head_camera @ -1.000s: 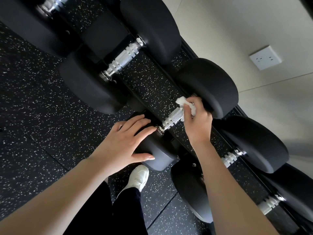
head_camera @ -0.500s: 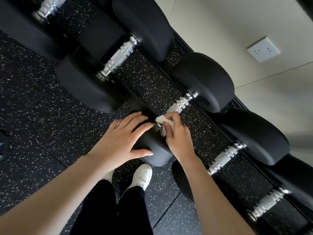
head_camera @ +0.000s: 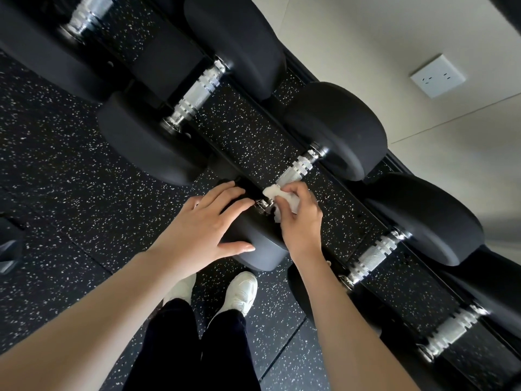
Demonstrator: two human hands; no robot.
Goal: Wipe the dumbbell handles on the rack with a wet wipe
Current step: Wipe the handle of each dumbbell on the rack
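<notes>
The right hand [head_camera: 300,218] grips a crumpled wet wipe [head_camera: 282,200] around the near end of a dumbbell handle [head_camera: 293,173], right where the chrome meets the front weight head [head_camera: 253,238]. A second ago that hand was at the far end of the same handle, against the rear weight head [head_camera: 338,128]; half a second ago it had already slid down to the near end, and it has stayed there since, shifting only slightly. So one full pass along this handle looks done, and the hand now seems to be working the collar at the front.

The left hand [head_camera: 208,227] lies flat with straight fingers on top of the front weight head, holding nothing, apparently steadying the dumbbell. It has not moved across the three pictures.

The upper, knurled part of the handle is bare and shiny above the wipe. This dumbbell sits in the middle of the rack [head_camera: 242,131], whose rails run from the far left to the near right. The neighbouring handle to the left [head_camera: 197,94] and the two to the right [head_camera: 372,258] [head_camera: 454,331] are uncovered; whether they have been wiped cannot be told. My judgement is that this handle is nearly finished and the wipe will soon need to go to a neighbour.
</notes>
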